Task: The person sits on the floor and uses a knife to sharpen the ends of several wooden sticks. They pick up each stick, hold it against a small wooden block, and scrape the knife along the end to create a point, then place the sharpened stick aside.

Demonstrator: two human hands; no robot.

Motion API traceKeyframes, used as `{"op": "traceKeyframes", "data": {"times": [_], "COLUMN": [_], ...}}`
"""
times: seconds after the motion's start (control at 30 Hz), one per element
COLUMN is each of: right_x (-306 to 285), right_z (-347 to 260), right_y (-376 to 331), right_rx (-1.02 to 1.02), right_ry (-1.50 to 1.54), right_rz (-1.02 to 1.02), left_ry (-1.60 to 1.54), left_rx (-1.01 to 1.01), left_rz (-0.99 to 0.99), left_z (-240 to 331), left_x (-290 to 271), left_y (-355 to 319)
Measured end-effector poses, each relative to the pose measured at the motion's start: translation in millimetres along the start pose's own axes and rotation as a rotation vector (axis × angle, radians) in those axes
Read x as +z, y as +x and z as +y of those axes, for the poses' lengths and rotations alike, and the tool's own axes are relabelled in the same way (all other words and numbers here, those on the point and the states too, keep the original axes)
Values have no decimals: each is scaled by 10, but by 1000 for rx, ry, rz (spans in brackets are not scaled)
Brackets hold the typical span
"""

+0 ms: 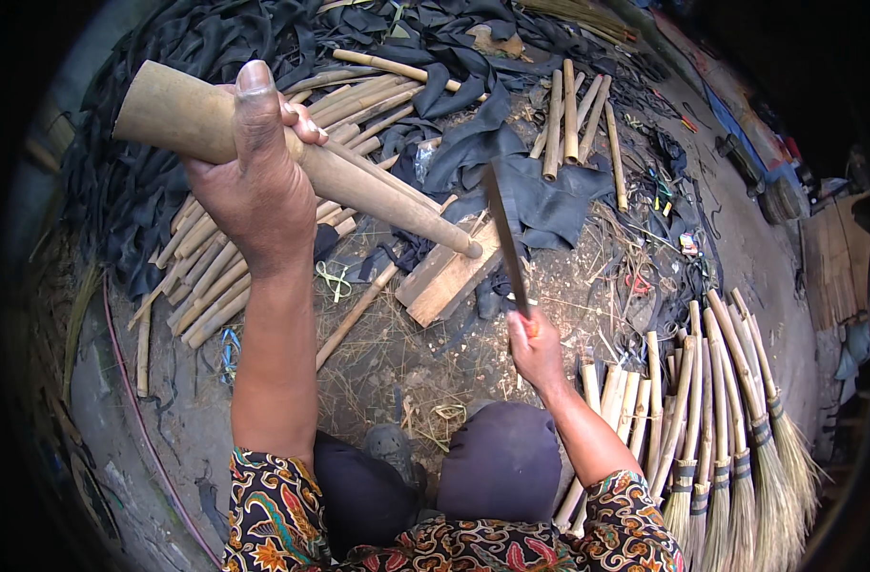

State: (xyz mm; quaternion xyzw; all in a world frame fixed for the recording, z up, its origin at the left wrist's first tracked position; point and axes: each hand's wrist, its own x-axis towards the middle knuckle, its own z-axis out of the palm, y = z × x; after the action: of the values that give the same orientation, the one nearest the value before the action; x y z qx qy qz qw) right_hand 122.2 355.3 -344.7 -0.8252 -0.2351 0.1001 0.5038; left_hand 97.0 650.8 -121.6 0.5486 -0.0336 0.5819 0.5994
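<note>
My left hand (263, 191) is wrapped round a bamboo pole (373, 200), thumb lying along its thick end. The pole slants down and away to the right. Its thinner tip appears over a split wooden block (459, 281) on the ground; whether it touches the block I cannot tell. In my right hand (538, 351) is a machete (507, 238), held by its orange handle with the dark blade pointing up and away. The blade stands to the right of the block and the pole's tip, apart from the pole.
Cut bamboo sticks (211, 276) lie heaped at the left, with shorter bamboo pieces (570, 114) at the far middle. Black rubber-like strips (168, 105) pile up behind them. Finished brooms (740, 458) lean at the lower right. Shavings and scraps litter the ground around the block.
</note>
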Motion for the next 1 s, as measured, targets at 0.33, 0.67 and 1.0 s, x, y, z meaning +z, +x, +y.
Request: {"op": "traceKeyframes", "data": {"times": [0.33,0.67,1.0], "right_x": [-213,97,-212], "right_z": [-66,510,-410], "right_y": [-18,-74,70], "right_rx": [37,444,-223], "right_ry": [201,-243,616], "right_rz": [65,-180,271], "left_ry": [58,-92,126], "left_rx": [-34,-36,-63], "left_rz": [-2,56,96], "left_z": [-43,18,-16], "left_x": [-156,-196,-275], "left_y": [63,122,155]}}
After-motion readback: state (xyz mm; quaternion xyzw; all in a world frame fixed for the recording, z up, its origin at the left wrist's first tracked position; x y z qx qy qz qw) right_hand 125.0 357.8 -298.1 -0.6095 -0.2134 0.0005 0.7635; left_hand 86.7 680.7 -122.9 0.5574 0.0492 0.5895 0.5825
